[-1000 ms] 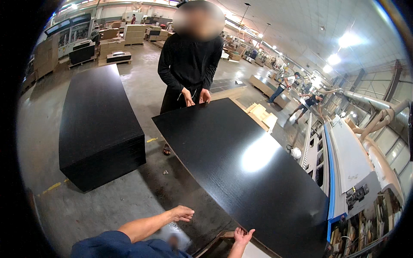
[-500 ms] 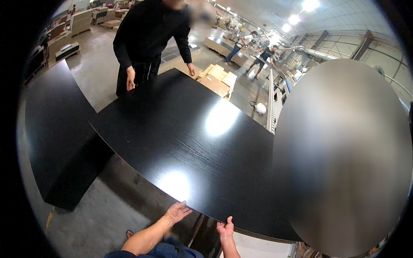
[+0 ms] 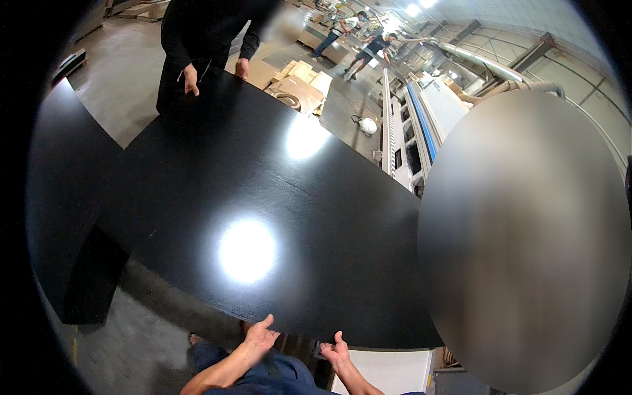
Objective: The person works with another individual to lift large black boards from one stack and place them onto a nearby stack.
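Observation:
A large glossy black panel (image 3: 197, 178) stretches across the middle, bright with two light reflections. My left hand (image 3: 259, 339) grips its near edge, thumb on top and fingers partly hidden below. A little to the right, my right hand (image 3: 337, 355) holds the same edge, thumb up against it and fingers curled under. Across from me, a person in black (image 3: 197, 39) has one hand (image 3: 190, 80) over the panel's far edge and the other (image 3: 243, 68) at its far corner.
A stack of black panels (image 3: 56, 197) stands at the left. Past the far edge lie cardboard and wood pieces (image 3: 296, 92), a white rounded object (image 3: 367, 126) on the floor and a long machine (image 3: 421, 125). Two workers (image 3: 373, 52) are farther back. A blurred patch hides the right side.
The panel has shifted left in view and overlaps the black stack more. My left thumb now rests over the edge. The other person's hands have come closer to the panel. The view has also shifted.

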### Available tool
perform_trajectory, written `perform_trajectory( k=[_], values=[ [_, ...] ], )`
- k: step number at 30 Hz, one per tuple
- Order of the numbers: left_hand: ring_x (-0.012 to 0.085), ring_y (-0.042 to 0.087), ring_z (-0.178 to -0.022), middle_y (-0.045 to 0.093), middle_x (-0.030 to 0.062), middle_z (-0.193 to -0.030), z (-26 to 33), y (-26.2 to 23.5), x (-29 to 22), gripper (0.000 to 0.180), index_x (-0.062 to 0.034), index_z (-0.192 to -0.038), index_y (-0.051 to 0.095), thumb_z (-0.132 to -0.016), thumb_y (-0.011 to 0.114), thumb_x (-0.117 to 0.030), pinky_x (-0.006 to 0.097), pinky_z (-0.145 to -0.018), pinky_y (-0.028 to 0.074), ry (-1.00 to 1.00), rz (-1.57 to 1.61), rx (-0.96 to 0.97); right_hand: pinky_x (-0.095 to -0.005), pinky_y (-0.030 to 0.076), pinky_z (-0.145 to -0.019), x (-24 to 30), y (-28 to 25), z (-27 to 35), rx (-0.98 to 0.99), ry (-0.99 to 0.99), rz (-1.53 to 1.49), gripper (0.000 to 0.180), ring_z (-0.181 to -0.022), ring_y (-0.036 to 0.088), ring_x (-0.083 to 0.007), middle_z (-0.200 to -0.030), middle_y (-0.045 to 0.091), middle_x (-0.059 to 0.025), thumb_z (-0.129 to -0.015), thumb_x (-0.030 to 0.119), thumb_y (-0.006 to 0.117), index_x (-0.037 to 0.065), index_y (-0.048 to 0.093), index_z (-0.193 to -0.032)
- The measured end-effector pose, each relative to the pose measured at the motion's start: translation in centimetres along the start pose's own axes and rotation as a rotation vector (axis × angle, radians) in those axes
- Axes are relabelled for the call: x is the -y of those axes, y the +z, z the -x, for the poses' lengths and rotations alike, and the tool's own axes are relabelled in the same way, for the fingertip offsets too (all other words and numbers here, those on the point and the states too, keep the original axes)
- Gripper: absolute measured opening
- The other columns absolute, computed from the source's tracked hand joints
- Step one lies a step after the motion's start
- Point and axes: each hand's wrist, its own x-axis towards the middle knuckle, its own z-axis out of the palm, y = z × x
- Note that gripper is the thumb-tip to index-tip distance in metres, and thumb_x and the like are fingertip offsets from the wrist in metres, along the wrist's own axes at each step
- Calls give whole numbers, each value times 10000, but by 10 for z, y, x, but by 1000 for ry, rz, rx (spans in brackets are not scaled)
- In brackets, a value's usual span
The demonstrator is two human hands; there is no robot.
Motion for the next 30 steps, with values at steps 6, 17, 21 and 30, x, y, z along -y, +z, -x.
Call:
perform_trajectory(
  k=[6, 17, 21, 30],
  values=[
    [319, 376, -1136, 401, 139, -1238, 56, -65, -16, 390, -8, -1200, 366, -841, 470, -119, 461, -999, 264, 5, 237, 124, -368, 435, -832, -48, -85, -20, 97, 305, 361, 610, -989, 500, -348, -1115, 487, -234, -806, 442, 477, -109, 445, -1065],
    [289, 454, -1075, 453, 152, -1200, 230, -202, -142, 489, 64, -1181, 373, -796, 563, -170, 414, -948, 329, 706, -32, -139, -379, 461, -725, 24, -70, 65, -239, -843, 1418, 329, -844, 552, -285, -931, 575, -205, -781, 240, 568, -58, 572, -920],
    [261, 445, -1070, 452, 153, -1198, 243, -238, -171, 517, 52, -1165, 397, -785, 592, -238, 418, -931, 333, 710, 30, -132, -408, 454, -725, 96, -147, 40, -574, -1179, 1532, 425, -811, 560, -335, -910, 577, -241, -791, 325, 543, -83, 570, -907],
    [248, 405, -1124, 424, 114, -1246, 151, -223, -11, 515, 2, -1180, 427, -771, 627, -238, 382, -944, 321, 463, 274, -151, -458, 446, -758, 238, -149, -53, -914, -886, 1215, 661, -860, 541, -378, -1007, 521, -306, -824, 496, 404, -130, 483, -1020]
  ],
)
